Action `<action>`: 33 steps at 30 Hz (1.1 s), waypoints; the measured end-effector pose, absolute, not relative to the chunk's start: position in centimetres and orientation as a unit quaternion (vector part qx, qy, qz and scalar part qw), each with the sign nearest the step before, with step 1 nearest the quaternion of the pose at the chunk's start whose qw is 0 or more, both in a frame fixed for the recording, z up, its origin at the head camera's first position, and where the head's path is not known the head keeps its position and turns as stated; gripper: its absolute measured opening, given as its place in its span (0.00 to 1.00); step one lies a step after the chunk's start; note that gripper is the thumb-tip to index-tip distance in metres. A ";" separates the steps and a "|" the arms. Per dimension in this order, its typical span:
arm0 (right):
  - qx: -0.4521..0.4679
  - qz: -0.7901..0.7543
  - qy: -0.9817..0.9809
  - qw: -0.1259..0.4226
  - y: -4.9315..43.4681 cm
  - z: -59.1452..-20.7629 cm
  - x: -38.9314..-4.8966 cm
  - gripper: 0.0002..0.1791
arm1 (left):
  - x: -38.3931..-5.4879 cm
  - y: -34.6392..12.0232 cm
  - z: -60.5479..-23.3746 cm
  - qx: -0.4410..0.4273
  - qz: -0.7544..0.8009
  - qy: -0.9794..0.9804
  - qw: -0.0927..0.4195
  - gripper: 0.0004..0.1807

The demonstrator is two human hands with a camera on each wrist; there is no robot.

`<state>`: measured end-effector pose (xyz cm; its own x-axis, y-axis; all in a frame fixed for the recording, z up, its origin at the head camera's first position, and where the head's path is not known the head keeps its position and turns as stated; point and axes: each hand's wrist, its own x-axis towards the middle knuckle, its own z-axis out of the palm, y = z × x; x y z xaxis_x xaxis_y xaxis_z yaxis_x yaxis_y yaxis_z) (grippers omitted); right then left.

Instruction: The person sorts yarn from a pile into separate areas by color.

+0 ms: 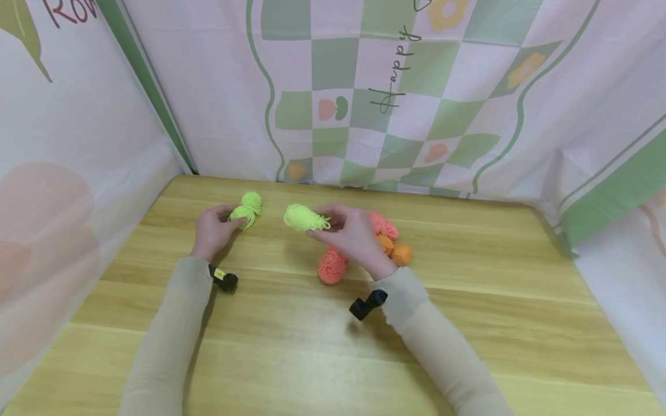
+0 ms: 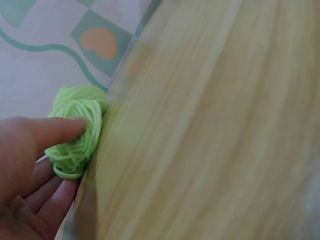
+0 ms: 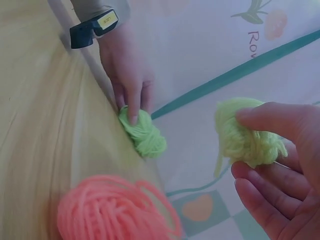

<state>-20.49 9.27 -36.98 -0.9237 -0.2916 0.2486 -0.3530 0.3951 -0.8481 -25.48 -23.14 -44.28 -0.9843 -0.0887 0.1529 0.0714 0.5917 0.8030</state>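
Note:
My left hand (image 1: 212, 231) holds a neon yellow-green yarn skein (image 1: 251, 205) low at the table's far left. In the left wrist view, the thumb presses across the wound strands of this green skein (image 2: 80, 135), with fingers beneath it. Raised over the middle of the table, my right hand (image 1: 356, 234) pinches a second yellow-green yarn skein (image 1: 303, 218) between thumb and fingers. The right wrist view shows loose loops on that skein (image 3: 250, 142). Under and beside the right hand lie coral-pink yarn balls (image 1: 332, 267) and orange yarn balls (image 1: 401, 255), partly hidden by it.
The wooden table (image 1: 291, 346) ends at a printed cloth curtain (image 1: 335, 63) at the back, and more cloth hangs at both sides. Each wrist carries a small black camera (image 1: 368, 304).

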 end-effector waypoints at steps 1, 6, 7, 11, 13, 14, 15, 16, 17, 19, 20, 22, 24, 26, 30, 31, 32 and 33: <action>0.190 0.515 -0.835 0.026 9.1 -37.1 -20.6 0.20 | -25.5 -23.1 -44.3 0.005 -0.452 -0.888 0.089 0.24; 0.194 0.515 -0.835 0.019 8.3 -38.1 -21.4 0.20 | -25.6 -23.1 -44.4 0.005 -0.450 -0.889 0.091 0.24; 0.195 0.514 -0.835 0.020 8.1 -38.3 -21.6 0.20 | -25.6 -23.2 -44.4 0.005 -0.449 -0.889 0.091 0.23; 0.195 0.515 -0.834 0.013 7.4 -39.0 -22.1 0.20 | -25.6 -23.2 -44.5 0.007 -0.446 -0.890 0.092 0.23; 0.188 0.517 -0.835 0.001 7.0 -39.1 -22.3 0.20 | -25.6 -23.2 -44.5 0.006 -0.444 -0.891 0.093 0.23; 0.185 0.519 -0.835 -0.006 6.8 -39.1 -22.5 0.20 | -25.6 -23.3 -44.5 0.007 -0.443 -0.892 0.094 0.23; 0.180 0.518 -0.836 -0.012 6.6 -39.1 -22.7 0.21 | -25.6 -23.2 -44.5 0.007 -0.443 -0.892 0.094 0.23; 0.175 0.517 -0.838 -0.017 6.4 -39.0 -22.9 0.21 | -25.6 -23.2 -44.5 0.007 -0.442 -0.892 0.094 0.23; 0.170 0.515 -0.840 -0.019 6.2 -38.9 -23.3 0.21 | -25.7 -23.2 -44.5 0.008 -0.442 -0.892 0.094 0.23; 0.164 0.515 -0.841 -0.019 5.9 -38.5 -24.1 0.22 | -25.7 -23.2 -44.6 0.009 -0.441 -0.893 0.094 0.23; 0.161 0.515 -0.842 -0.015 5.7 -38.2 -24.5 0.22 | -25.7 -23.2 -44.6 0.010 -0.440 -0.893 0.094 0.23; 0.159 0.522 -0.838 -0.005 5.4 -37.6 -25.4 0.22 | -25.7 -23.2 -44.6 0.010 -0.440 -0.893 0.093 0.23; 0.159 0.532 -0.832 0.004 5.1 -36.9 -26.2 0.23 | -25.8 -23.2 -44.6 0.010 -0.442 -0.892 0.093 0.23; 0.154 0.541 -0.827 0.010 4.9 -36.3 -26.8 0.23 | -25.8 -23.2 -44.6 0.009 -0.445 -0.891 0.092 0.23; 0.133 0.551 -0.824 0.010 4.5 -35.8 -27.8 0.24 | -25.8 -23.3 -44.6 0.007 -0.452 -0.888 0.091 0.23; 0.123 0.557 -0.822 0.007 4.4 -35.8 -28.0 0.24 | -25.8 -23.3 -44.6 0.007 -0.452 -0.887 0.092 0.23; 0.114 0.565 -0.817 0.003 4.2 -35.9 -28.2 0.25 | -25.8 -23.3 -44.6 0.006 -0.452 -0.887 0.093 0.23; 0.107 0.578 -0.809 0.000 4.0 -36.1 -28.3 0.27 | -25.7 -23.3 -44.5 0.006 -0.452 -0.887 0.094 0.23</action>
<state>-28.33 4.03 -36.13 -0.9773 -0.1730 0.1226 -0.1719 0.3080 -0.9357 -25.70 -23.29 -44.51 -0.9824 -0.0948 0.1609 0.0745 0.5911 0.8032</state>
